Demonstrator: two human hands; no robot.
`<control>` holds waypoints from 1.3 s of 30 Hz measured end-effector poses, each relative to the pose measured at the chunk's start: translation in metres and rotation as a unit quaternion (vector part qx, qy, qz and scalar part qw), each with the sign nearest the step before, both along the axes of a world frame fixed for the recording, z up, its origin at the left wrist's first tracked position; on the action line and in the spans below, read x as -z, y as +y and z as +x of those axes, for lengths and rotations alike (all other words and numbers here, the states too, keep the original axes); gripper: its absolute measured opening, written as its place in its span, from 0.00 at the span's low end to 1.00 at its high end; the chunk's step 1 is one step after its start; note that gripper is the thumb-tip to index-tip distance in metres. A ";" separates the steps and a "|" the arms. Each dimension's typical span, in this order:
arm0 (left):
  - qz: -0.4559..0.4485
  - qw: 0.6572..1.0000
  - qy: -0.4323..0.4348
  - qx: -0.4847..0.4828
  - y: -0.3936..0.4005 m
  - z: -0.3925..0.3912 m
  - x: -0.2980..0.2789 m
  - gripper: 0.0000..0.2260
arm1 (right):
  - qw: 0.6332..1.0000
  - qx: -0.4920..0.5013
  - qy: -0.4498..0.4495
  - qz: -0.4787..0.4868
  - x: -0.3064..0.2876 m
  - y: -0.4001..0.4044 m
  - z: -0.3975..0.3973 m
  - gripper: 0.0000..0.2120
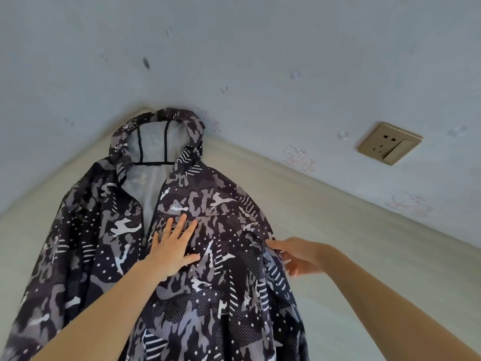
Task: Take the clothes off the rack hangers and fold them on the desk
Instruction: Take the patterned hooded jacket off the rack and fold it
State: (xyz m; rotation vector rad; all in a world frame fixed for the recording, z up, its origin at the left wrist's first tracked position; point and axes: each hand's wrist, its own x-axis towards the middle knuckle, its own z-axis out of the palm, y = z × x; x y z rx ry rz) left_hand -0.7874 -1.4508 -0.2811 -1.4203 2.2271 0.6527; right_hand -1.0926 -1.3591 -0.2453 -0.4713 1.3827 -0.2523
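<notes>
Fingers (179, 230) of the left hand (170, 252) lie straight and spread, pressing flat on the chest of the camouflage jacket (197, 282) spread on the desk (351, 256), while the right hand (296, 256) pinches its edge by the sleeve seam. Pulling that edge too hard could, I judge, drag the slippery fabric askew. Leftward the jacket nears the desk's edge; rightward lies bare room up to the wall (286, 61) with its socket (389, 143).

A pale blue-grey wall (260, 48) fills the upper part of the frame, marked with dark smudges and faint worn cartoon stickers (298, 156) right of centre. A gold-framed socket and switch plate (389, 143) sits on it at the right, tilted in this view.
</notes>
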 end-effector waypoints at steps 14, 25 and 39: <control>0.008 0.999 -0.023 -0.023 0.001 -0.017 -0.012 0.43 | 0.958 0.053 0.193 -0.207 -0.045 0.001 -0.046 0.24; 0.010 0.981 0.191 -0.011 0.089 -0.128 -0.032 0.35 | 0.978 -0.155 0.116 -0.081 -0.010 0.088 -0.079 0.40; -0.039 0.994 0.079 -0.057 0.105 -0.163 -0.002 0.44 | 0.607 -0.306 0.592 -0.433 -0.096 0.092 -0.156 0.16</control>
